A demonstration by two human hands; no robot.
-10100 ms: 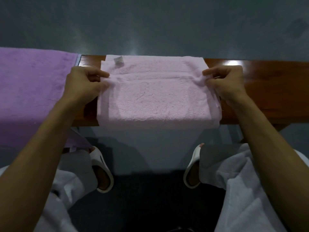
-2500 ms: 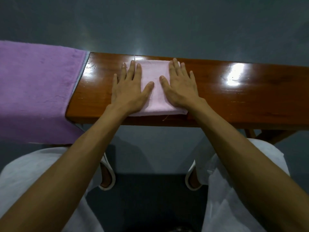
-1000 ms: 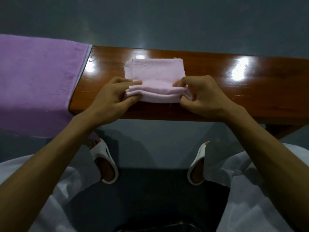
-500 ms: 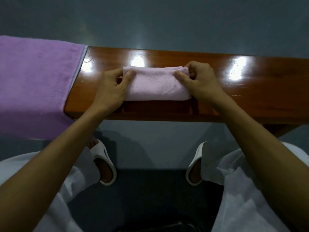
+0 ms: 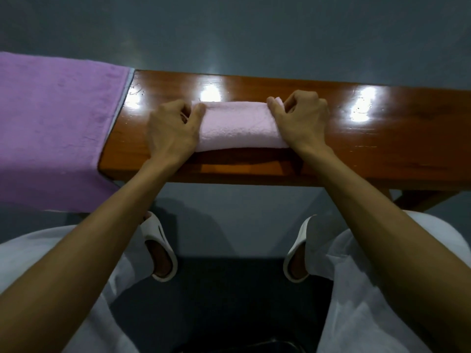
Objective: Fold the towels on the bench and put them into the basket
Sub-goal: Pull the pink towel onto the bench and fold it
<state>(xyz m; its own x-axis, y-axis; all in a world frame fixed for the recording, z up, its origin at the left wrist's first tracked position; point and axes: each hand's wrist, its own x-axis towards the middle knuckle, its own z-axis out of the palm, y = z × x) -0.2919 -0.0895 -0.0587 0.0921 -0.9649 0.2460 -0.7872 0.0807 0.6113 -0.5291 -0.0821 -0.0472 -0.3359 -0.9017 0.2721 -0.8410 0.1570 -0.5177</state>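
Note:
A light pink towel (image 5: 237, 126), folded into a small thick bundle, lies on the glossy wooden bench (image 5: 382, 149). My left hand (image 5: 170, 133) grips its left end, thumb on top and fingers curled at the far edge. At the right end my right hand (image 5: 300, 121) grips the towel the same way. A larger purple towel (image 5: 56, 128) lies spread over the bench's left part and hangs down the front. No basket is in view.
The bench's right part is bare shiny wood with light glare. Below the bench are my knees in white trousers and white slippers (image 5: 160, 250) on a dark grey floor. A dark object edge shows at the bottom (image 5: 254, 346).
The towel went from a wide fold to a small square, then its near half was folded over to the far edge. Over the last half second both hands stayed at its ends.

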